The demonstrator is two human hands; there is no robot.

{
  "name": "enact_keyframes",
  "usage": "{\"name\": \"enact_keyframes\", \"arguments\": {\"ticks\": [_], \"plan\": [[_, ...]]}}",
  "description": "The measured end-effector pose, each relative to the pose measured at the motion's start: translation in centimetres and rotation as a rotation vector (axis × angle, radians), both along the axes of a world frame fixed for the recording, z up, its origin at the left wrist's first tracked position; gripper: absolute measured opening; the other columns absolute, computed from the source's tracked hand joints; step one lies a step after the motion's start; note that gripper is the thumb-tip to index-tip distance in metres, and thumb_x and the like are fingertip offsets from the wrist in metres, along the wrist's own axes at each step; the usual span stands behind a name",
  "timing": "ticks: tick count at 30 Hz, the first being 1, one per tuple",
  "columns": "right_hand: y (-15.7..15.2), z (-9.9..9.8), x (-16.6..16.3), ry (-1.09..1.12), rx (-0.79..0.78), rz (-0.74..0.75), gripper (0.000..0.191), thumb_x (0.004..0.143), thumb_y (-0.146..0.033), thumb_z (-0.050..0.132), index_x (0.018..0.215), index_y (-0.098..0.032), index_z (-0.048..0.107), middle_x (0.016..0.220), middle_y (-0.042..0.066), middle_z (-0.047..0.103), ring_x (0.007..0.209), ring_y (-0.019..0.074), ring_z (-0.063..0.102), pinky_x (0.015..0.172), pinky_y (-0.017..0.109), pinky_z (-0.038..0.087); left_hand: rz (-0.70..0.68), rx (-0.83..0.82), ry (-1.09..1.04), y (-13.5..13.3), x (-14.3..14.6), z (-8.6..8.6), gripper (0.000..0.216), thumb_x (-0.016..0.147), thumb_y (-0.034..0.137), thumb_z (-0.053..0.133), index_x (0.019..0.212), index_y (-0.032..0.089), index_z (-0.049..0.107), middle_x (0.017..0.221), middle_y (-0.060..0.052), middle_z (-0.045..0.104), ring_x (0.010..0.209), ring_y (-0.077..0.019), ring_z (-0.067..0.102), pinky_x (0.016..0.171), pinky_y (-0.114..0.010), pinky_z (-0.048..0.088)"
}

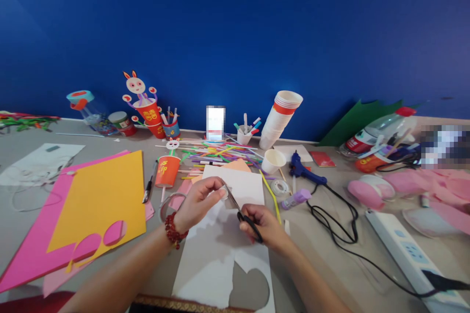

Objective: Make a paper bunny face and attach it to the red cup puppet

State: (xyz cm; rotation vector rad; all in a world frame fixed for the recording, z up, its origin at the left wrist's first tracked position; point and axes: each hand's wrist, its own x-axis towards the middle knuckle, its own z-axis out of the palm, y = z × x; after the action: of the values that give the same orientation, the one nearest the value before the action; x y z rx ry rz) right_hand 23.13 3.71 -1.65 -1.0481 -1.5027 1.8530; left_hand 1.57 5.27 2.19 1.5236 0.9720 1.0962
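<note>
Between card (106,195) and glue gun (303,170), left hand (198,204) pinching scrap (223,191), right hand (265,225) gripping scissors (243,214)

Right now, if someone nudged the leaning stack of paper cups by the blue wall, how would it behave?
The stack of paper cups already leans to the right, so it would probably topple easily. Being thin paper, it is likely light and would slide or roll on the table rather than break.

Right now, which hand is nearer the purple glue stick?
Right. The right hand, gripping scissors, sits just below-left of the glue stick; the left hand pinches a paper piece farther left.
</note>
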Motion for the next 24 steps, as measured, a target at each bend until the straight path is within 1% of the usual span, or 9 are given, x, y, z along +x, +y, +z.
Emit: {"name": "enact_keyframes", "arguments": {"ticks": [9, 15, 24], "plan": [[0.05, -0.24, 0.04, 0.008, 0.019, -0.012, 0.058, 0.063, -0.069, 0.076, 0.062, -0.021, 0.043, 0.045, -0.007, 0.047, 0.038, 0.0065, 0.038, 0.038, 0.018, 0.026, 0.005, 0.002, -0.009, 0.04, -0.01, 0.07, 0.024, 0.092, 0.033, 0.055, 0.075, 0.017, 0.054, 0.085, -0.004, 0.058, 0.079, -0.016, 0.051, 0.073, -0.027, 0.04], [0.07, -0.37, 0.12, -0.002, 0.018, -0.016, 0.058, 0.063, -0.068, 0.076, 0.063, -0.021, 0.043, 0.045, -0.007, 0.048, 0.038, 0.0064, 0.037, 0.038, 0.018, 0.025, 0.034, 0.008, -0.006, 0.06, 0.07, 0.15, 0.024, 0.091, 0.034, 0.056, 0.074, 0.017, 0.056, 0.085, -0.005, 0.06, 0.079, -0.0166, 0.052, 0.073, -0.028, 0.04], [0.03, -0.18, 0.11, -0.008, 0.032, -0.012, 0.058, 0.064, -0.07, 0.074, 0.063, -0.021, 0.042, 0.045, -0.007, 0.047, 0.038, 0.0064, 0.037, 0.039, 0.018, 0.026, 0.043, 0.0, -0.07, 0.03, 0.11, 0.35, 0.024, 0.09, 0.033, 0.058, 0.073, 0.017, 0.055, 0.084, -0.005, 0.059, 0.08, -0.0172, 0.053, 0.075, -0.028, 0.042]]}}
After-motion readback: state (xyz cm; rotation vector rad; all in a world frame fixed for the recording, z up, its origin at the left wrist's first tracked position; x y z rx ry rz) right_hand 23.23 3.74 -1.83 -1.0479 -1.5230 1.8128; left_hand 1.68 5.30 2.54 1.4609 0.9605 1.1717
